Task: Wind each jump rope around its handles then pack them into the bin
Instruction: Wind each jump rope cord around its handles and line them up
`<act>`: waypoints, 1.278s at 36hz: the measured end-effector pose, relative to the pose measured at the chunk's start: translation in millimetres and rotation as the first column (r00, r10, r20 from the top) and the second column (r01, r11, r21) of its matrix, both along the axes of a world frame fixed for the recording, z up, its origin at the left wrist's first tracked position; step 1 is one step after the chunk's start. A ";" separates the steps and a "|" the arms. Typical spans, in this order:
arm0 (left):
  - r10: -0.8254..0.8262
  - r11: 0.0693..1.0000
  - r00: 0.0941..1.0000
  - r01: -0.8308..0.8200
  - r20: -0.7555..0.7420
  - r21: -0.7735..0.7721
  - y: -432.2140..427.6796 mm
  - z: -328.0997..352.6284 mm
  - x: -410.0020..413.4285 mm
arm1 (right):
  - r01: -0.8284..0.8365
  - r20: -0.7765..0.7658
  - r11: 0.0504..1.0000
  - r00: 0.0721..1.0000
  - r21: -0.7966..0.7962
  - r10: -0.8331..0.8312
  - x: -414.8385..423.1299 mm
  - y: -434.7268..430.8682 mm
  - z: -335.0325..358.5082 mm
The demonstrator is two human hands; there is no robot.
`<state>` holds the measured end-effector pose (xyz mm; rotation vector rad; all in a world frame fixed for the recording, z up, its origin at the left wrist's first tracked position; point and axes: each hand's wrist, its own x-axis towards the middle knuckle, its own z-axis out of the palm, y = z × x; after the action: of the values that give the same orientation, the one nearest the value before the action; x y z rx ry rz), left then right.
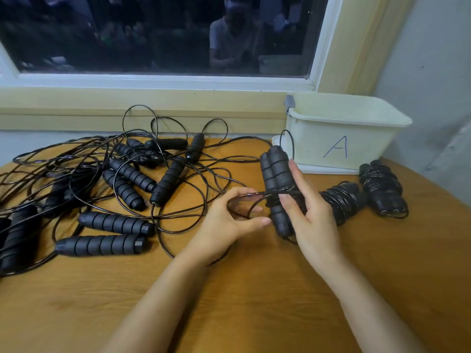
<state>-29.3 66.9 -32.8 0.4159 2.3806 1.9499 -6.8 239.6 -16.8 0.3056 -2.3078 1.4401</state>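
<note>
Handles point(276, 189) of one jump rope stand paired upright in the right hand point(309, 220), fingers clamped around them, while left hand point(229, 220) fingers pinch its cord point(244, 200) near the bin point(341, 133) at the table's point(254, 289) far right.

Single head-worn wide-angle view, close, angled forward and down over the orange-brown wooden tabletop point(254, 289), dark window point(158, 34) across frame top.

Pair of black ribbed foam handles point(276, 189) upright in right hand point(312, 225), thin black cord point(242, 202) partly wound; two wound bundles point(362, 194) just right; cream plastic bin point(344, 131) beyond.
</note>
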 end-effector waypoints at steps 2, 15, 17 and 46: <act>-0.063 0.995 0.998 0.061 0.021 0.079 2.7 11.1 7.8 | 0.033 -0.007 0.989 0.999 0.142 -0.032 7.4 5.1 7.0; -0.105 0.890 0.959 -0.026 -0.261 -0.456 7.4 37.7 51.9 | 0.087 -0.031 0.829 0.996 0.552 -0.084 53.0 -0.7 22.8; -0.111 0.903 0.966 0.000 -0.232 -0.430 1.0 35.2 51.8 | 0.094 -0.055 0.824 0.996 0.558 -0.076 58.9 -5.6 19.8; -0.030 1.000 0.999 0.030 -0.011 -0.008 -12.9 16.5 39.1 | -0.197 0.068 0.980 0.978 0.015 0.195 66.7 -10.4 0.8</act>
<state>9.8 54.1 -16.3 0.4606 2.3739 1.9301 59.9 229.1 -16.0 0.5123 -2.4043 1.5396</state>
